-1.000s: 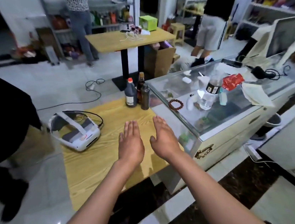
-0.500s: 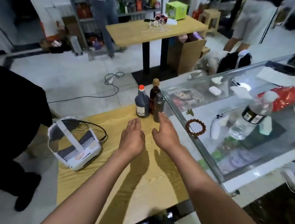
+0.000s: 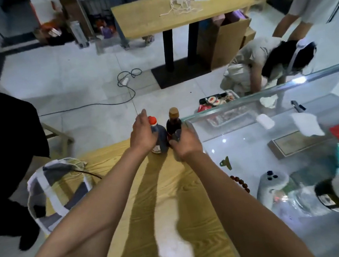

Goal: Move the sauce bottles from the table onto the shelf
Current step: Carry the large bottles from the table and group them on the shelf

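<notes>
Head view: three sauce bottles stand close together at the far edge of the wooden tabletop [image 3: 168,192], right beside the glass display case [image 3: 240,141]. Left hand [image 3: 142,134] wraps the red-capped bottle [image 3: 158,138] around its neck and shoulder, fingers curled on it. Right hand [image 3: 185,142] curls around a small dark bottle [image 3: 177,136], mostly hidden by the hand, grip looks closed on it. Brown-capped bottle [image 3: 173,121] stands between and behind, untouched. White headset [image 3: 50,190] lies at the tabletop's left edge. All bottles upright on the tabletop. The case top carries clutter, including a bead bracelet [image 3: 240,183].
</notes>
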